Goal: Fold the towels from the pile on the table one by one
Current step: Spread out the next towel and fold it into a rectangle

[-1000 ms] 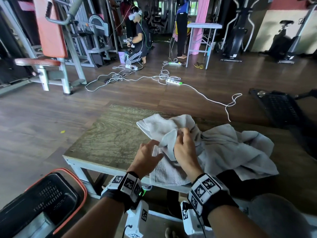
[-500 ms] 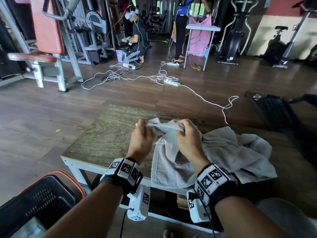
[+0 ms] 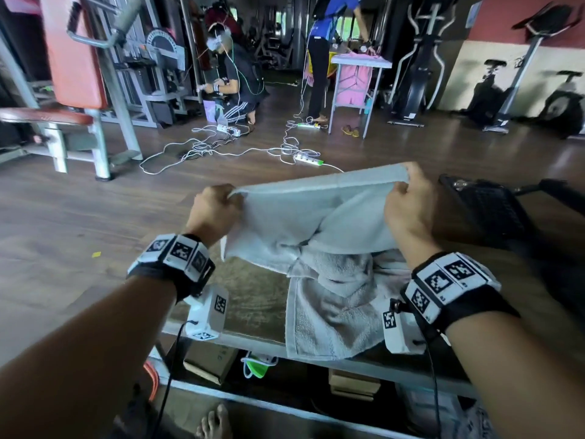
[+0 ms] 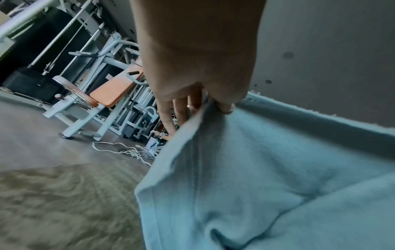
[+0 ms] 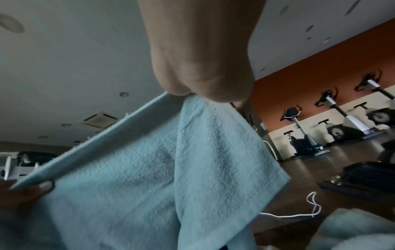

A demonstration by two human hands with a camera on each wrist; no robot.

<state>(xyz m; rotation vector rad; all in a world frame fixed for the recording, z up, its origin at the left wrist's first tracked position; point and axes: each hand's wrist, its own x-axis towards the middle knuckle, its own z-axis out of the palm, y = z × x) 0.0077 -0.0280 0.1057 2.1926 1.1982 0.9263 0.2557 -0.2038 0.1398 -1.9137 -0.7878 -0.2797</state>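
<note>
Towel (image 3: 304,217) held spread by its top edge between both hands, raised over the table (image 3: 253,299).

Head view: the left hand (image 3: 212,213), left of centre, pinches the towel's left top corner; the right hand (image 3: 408,207), right of centre, pinches the right top corner. The hem runs taut between them and the cloth hangs down onto the rest of the towel pile (image 3: 338,308) at lower centre, which lies on the table and overhangs its near edge. Left wrist view only: the thumb (image 4: 224,104) presses the hem from the near side against fingers (image 4: 181,110) behind it. Right wrist view only: the right corner folds over below the closed fist (image 5: 203,74), and the left hand's thumb (image 5: 43,185) appears at the lower left on the hem's far end.
</note>
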